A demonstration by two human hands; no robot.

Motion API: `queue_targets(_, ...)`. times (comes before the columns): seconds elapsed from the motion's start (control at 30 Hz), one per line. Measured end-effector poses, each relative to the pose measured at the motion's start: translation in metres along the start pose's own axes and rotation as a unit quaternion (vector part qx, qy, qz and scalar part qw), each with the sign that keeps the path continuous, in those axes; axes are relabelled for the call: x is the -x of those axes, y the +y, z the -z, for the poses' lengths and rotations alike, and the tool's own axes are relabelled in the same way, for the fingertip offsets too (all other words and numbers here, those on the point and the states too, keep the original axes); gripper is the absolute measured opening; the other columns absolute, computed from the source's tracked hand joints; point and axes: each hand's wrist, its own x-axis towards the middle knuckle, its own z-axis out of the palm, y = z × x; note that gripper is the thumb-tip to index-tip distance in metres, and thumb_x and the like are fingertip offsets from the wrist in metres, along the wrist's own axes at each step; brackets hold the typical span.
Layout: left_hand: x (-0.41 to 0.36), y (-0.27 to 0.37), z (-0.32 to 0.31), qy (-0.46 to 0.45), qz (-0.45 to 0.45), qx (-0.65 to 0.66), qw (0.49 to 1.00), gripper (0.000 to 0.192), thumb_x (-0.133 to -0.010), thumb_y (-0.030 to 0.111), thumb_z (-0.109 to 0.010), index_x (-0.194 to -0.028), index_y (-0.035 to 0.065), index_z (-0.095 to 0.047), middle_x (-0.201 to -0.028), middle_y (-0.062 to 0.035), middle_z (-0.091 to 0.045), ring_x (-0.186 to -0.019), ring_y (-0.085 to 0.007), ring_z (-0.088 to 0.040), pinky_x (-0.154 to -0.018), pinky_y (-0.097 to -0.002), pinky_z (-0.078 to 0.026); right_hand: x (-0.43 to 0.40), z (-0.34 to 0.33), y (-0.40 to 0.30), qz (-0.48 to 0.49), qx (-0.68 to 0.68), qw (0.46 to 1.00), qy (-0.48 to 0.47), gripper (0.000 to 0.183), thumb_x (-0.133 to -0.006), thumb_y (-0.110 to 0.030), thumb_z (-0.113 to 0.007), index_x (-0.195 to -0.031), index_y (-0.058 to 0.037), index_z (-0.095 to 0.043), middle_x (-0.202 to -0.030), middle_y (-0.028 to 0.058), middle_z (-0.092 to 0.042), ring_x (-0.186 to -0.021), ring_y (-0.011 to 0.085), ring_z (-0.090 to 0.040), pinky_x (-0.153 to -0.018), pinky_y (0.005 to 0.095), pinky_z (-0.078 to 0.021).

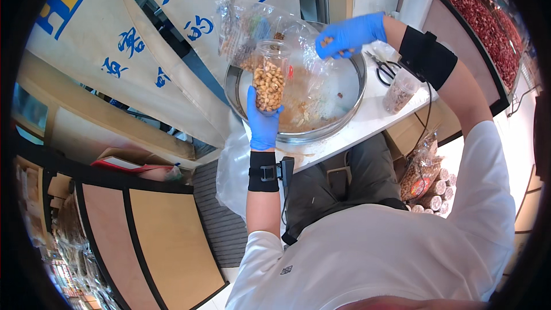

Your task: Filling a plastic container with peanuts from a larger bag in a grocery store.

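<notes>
My left hand (263, 127), in a blue glove, grips the base of a clear plastic jar (269, 84). Tan nuts or kernels fill most of the jar, and its top is uncovered. Up and to the right, my right hand (340, 39), also gloved in blue, is closed around a few tan pieces that show between its fingers. Behind the jar, a crinkled clear plastic bag (301, 36) with printing lies over a wide round metal-rimmed pan or sieve (360, 99). More tan pieces show through the bag beside the jar. Brown dust and crumbs cover part of the pan's bottom.
The pan rests on a white table (308, 157). Right of it are black-handled scissors (384, 72) and a lidded plastic tub (400, 91). A plastic roll (419, 2) stands farther back. Fabric curtains (172, 51) hang at left. A filled bag (421, 174) and stacked cylinders are below right.
</notes>
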Motion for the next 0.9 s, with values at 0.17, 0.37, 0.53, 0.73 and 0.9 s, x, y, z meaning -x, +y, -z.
queue_targets(0.17,0.000,-0.003,-0.004,-0.006,0.029,-0.055,0.998,0.041,-0.091,0.040,-0.052,-0.123,0.0146,-0.052,-0.114,-0.0012,-0.060,-0.099,-0.0126,-0.059,-0.067,-0.0298,-0.049,-0.007,0.019,-0.034,0.110,-0.098,0.986,0.082,0.029,-0.089,-0.041,-0.058,-0.092,-0.0125,-0.060,-0.071,-0.0041,-0.050,-0.056,0.0062,-0.042,-0.047,0.0203,-0.0342)
queue_targets(0.37,-0.002,-0.006,-0.006,-0.035,0.036,-0.020,0.999,0.042,-0.091,0.044,-0.050,-0.122,0.0157,-0.053,-0.116,-0.0018,-0.060,-0.101,-0.0153,-0.059,-0.065,-0.0312,-0.050,-0.022,0.003,-0.057,0.121,-0.004,0.988,0.092,0.034,-0.088,-0.044,-0.058,-0.096,-0.0118,-0.061,-0.072,-0.0023,-0.052,-0.062,0.0069,-0.045,-0.053,0.0224,-0.0384)
queue_targets(0.53,-0.003,-0.012,-0.005,-0.002,0.032,-0.023,0.999,0.043,-0.091,0.045,-0.049,-0.121,0.0144,-0.054,-0.114,-0.0025,-0.062,-0.098,-0.0165,-0.061,-0.064,-0.0316,-0.051,-0.018,0.004,-0.068,0.100,0.014,0.991,0.086,0.034,-0.088,-0.045,-0.058,-0.094,-0.0117,-0.060,-0.071,-0.0025,-0.050,-0.063,0.0074,-0.044,-0.053,0.0227,-0.0364)
queue_targets(0.73,-0.007,-0.011,-0.002,-0.008,0.070,0.011,0.997,0.047,-0.091,0.047,-0.049,-0.123,0.0130,-0.054,-0.113,-0.0050,-0.062,-0.097,-0.0216,-0.062,-0.064,-0.0320,-0.051,-0.039,0.004,-0.064,0.132,-0.079,0.979,0.132,0.032,-0.090,-0.044,-0.056,-0.084,-0.0117,-0.056,-0.068,-0.0047,-0.045,-0.059,0.0045,-0.039,-0.050,0.0206,-0.0316)
queue_targets(0.9,-0.009,-0.009,-0.004,0.007,0.077,0.054,0.996,0.050,-0.090,0.047,-0.050,-0.126,0.0125,-0.052,-0.115,-0.0082,-0.061,-0.095,-0.0264,-0.063,-0.060,-0.0326,-0.052,-0.049,-0.001,-0.062,0.145,-0.149,0.958,0.199,0.033,-0.091,-0.043,-0.055,-0.083,-0.0120,-0.055,-0.068,-0.0053,-0.046,-0.059,0.0031,-0.038,-0.047,0.0189,-0.0289)
